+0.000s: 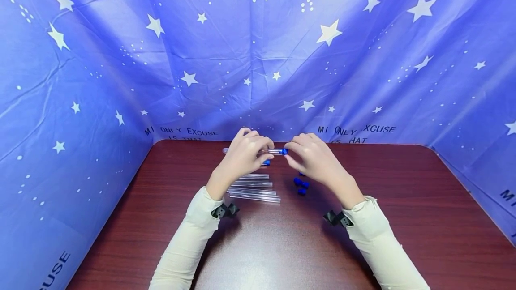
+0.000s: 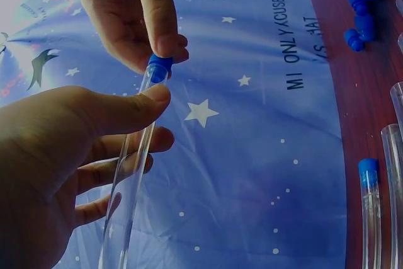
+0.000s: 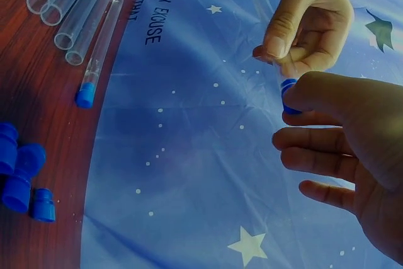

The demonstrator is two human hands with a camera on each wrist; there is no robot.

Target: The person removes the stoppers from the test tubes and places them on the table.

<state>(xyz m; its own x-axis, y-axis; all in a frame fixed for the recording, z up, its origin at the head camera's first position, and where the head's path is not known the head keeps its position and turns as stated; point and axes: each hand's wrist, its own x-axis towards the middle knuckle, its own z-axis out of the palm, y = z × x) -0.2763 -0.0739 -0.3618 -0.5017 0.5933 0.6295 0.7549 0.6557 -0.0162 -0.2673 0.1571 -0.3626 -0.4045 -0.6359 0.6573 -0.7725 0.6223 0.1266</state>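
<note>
Held level above the table's far part is a clear test tube (image 1: 276, 151), its blue cap (image 2: 160, 62) seated in the mouth. My left hand (image 1: 246, 153) pinches the tube near that capped end between thumb and fingers. With thumb and forefinger my right hand (image 1: 316, 158) grips the blue cap; its other fingers stay apart from it in the right wrist view. Beneath the hands, another capped tube (image 3: 94, 55) lies on the table. Several uncapped clear tubes (image 1: 254, 198) lie side by side nearer me. Loose blue caps (image 1: 301, 183) sit in a small cluster to their right.
The dark red wooden table (image 1: 403, 182) ends at a blue star-printed curtain (image 1: 250, 57) just behind the hands. More curtain hangs along both sides. Black straps with small devices (image 1: 225, 211) sit on both wrists.
</note>
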